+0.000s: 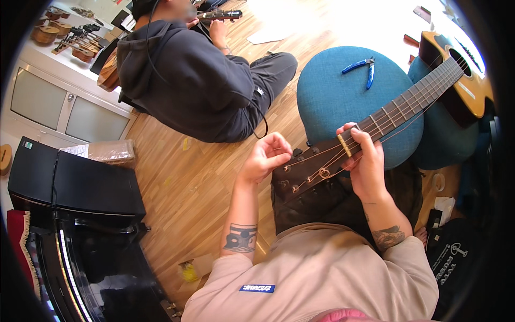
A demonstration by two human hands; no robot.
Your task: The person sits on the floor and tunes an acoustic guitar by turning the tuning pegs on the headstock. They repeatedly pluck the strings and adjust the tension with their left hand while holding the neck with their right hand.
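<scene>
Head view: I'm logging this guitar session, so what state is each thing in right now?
Guitar: lying across the blue cushions, headstock toward the person.
Left hand: fingers pinched at a tuning peg on the headstock.
Right hand: wrapped around the neck at the nut, pressing the strings.
Blue-handled pliers: lying untouched on the round cushion.
Cabinet doors: shut.

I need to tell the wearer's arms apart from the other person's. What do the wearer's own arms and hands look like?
Both forearms are bare, below short beige sleeves. The left forearm has a dark band-like tattoo near the elbow; the right forearm has a dark patterned tattoo. The left hand and right hand wear no gloves.
</scene>
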